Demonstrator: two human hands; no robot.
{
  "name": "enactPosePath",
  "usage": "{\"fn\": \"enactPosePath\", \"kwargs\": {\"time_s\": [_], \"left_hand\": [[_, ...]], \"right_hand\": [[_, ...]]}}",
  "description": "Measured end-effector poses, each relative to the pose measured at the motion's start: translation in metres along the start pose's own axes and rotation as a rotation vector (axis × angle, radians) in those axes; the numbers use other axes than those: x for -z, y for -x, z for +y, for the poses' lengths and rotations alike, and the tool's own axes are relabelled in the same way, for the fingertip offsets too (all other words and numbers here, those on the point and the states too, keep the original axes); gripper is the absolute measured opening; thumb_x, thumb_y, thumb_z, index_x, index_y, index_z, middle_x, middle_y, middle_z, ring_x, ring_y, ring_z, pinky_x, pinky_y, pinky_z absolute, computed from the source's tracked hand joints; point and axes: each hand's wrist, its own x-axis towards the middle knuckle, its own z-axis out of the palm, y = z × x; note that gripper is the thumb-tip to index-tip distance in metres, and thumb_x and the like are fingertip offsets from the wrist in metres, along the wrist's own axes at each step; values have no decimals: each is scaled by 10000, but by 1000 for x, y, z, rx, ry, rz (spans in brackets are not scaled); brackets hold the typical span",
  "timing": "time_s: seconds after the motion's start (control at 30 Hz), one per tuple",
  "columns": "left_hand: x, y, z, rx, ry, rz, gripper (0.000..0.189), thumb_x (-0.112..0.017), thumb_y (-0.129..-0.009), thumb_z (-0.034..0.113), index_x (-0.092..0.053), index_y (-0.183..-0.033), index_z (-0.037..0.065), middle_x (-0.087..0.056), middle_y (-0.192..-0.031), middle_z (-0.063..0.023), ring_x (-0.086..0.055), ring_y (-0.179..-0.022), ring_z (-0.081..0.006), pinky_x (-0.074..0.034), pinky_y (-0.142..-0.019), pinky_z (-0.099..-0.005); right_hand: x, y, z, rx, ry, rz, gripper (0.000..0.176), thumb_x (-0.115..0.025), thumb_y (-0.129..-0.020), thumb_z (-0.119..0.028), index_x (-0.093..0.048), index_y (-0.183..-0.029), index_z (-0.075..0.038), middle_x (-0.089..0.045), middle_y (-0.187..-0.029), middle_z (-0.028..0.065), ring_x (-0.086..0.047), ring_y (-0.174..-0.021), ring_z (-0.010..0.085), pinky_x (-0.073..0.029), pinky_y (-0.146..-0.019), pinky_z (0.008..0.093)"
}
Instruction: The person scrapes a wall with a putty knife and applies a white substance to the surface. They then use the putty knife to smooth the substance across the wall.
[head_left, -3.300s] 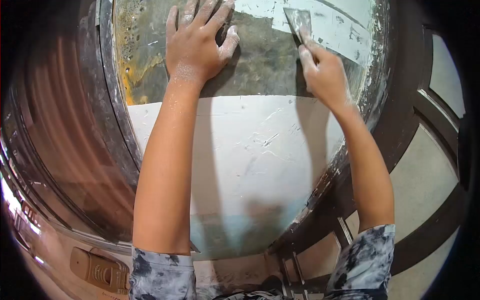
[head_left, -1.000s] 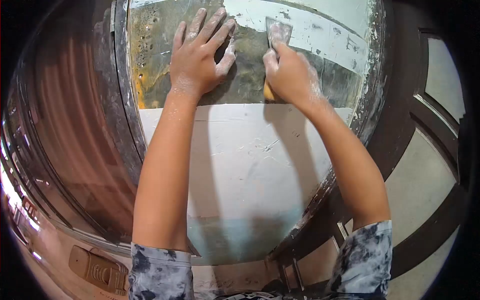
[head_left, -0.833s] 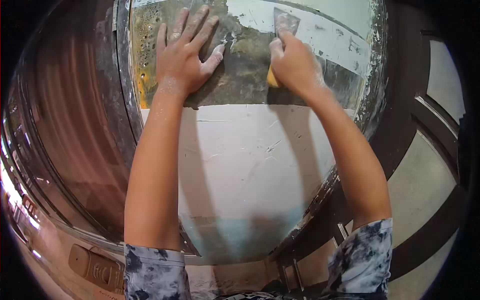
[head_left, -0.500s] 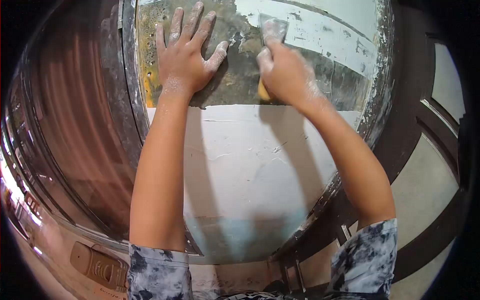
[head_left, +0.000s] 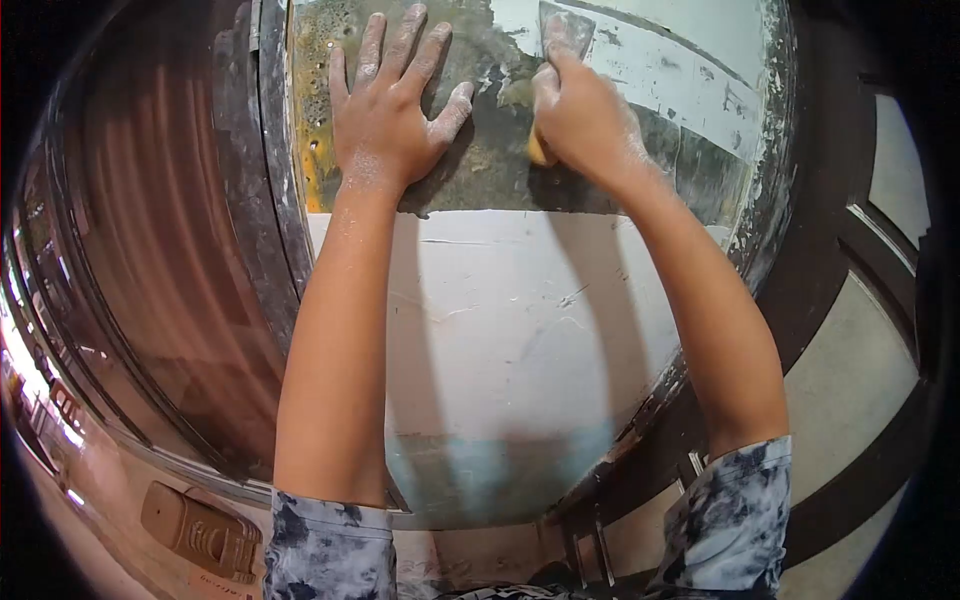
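Observation:
My left hand (head_left: 390,125) lies flat with spread fingers on the bare, dark grey part of a wall panel (head_left: 480,150). White dust coats its fingers. My right hand (head_left: 590,120) is wrapped round a putty knife, also called a scraper (head_left: 568,28). The metal blade points up against the panel, where white paint (head_left: 650,70) meets the stripped grey area. Below the fist shows the end of its yellow handle (head_left: 541,150). My index finger lies along the blade. Under both hands the panel is smooth white (head_left: 500,320), with shadows of my arms across it.
A dark, worn frame edge (head_left: 272,130) borders the panel on the left, and a paint-flecked edge (head_left: 770,150) on the right. Brownish curtain-like folds (head_left: 160,200) show at left. A dark panelled door (head_left: 850,330) stands at right. A brown moulded object (head_left: 200,530) lies low at left.
The scraper and my right hand have moved slightly up along the panel. The whole view has shifted a little, so the panel and my left hand appear further right; that hand stays flat.

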Motion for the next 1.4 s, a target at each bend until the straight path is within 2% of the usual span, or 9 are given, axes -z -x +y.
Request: {"fn": "enactPosePath", "kwargs": {"time_s": [0.13,0.2,0.4,0.73,0.77,0.97,1.1,1.2,1.4], "left_hand": [[1,0,2,-3,-10,7,637,-638,-925,521,-520,-1517,318,-412,-1638,34,-344,-1521,-299,-189,-1242,-558],[1,0,2,-6,-9,6,638,-648,-919,508,-525,-1514,316,-423,-1631,27,-344,-1521,-299,-189,-1242,-557],[-1,2,2,34,19,-2,630,-651,-917,489,-530,-1510,314,-428,-1629,20,-345,-1521,-298,-184,-1243,-558],[0,2,1,36,17,-8,615,-638,-924,493,-535,-1504,316,-418,-1634,28,-343,-1522,-291,-185,-1245,-553],[0,2,1,35,17,-7,615,-638,-924,493,-535,-1504,316,-418,-1634,28,-343,-1522,-291,-185,-1245,-553],[-1,2,1,42,26,-4,612,-640,-922,497,-542,-1499,319,-429,-1627,34,-342,-1523,-287,-188,-1244,-551],[0,2,0,5,16,10,602,-638,-928,497,-546,-1497,321,-430,-1626,39,-344,-1523,-280,-189,-1243,-553],[1,2,0,4,17,13,599,-635,-931,495,-545,-1498,323,-427,-1628,42,-344,-1523,-279,-188,-1243,-555],[-2,2,-1,-1,29,22,604,-635,-933,490,-535,-1506,327,-424,-1631,46,-346,-1522,-285,-187,-1243,-556]], "right_hand": [[-5,22,-23,48,246,-152,580,-464,-1000,-305,-404,-1531,-78,-727,-1030,270,-694,-1012,460,-517,-916,577],[2,2,-21,-19,96,-44,416,-450,-1017,-308,-612,-1265,-16,-700,-1032,306,-656,-1043,493,-490,-956,565],[-16,11,-30,30,175,-92,415,-461,-1010,-309,-608,-1273,-24,-704,-1061,287,-655,-1040,491,-499,-937,563],[7,8,-24,-109,211,-227,480,-430,-1022,-278,-525,-1452,-86,-710,-1056,274,-667,-1001,480,-505,-934,544],[10,6,-12,-97,122,-112,489,-423,-1024,-268,-514,-1471,-91,-714,-1051,269,-671,-997,476,-507,-924,549],[5,38,-3,-52,324,-207,630,-431,-1030,-258,-261,-1626,-147,-711,-968,279,-677,-953,476,-505,-900,551],[30,21,5,-193,-50,-146,650,-437,-1019,-272,-254,-1629,-144,-723,-962,274,-698,-931,490,-527,-889,598],[11,51,6,-81,261,-265,621,-445,-1023,-270,-287,-1611,-147,-703,-928,295,-691,-929,495,-516,-879,610],[28,36,69,-44,129,104,585,-464,-1036,-268,-332,-1605,-263,-688,-908,328,-653,-912,532,-505,-898,560]]}}
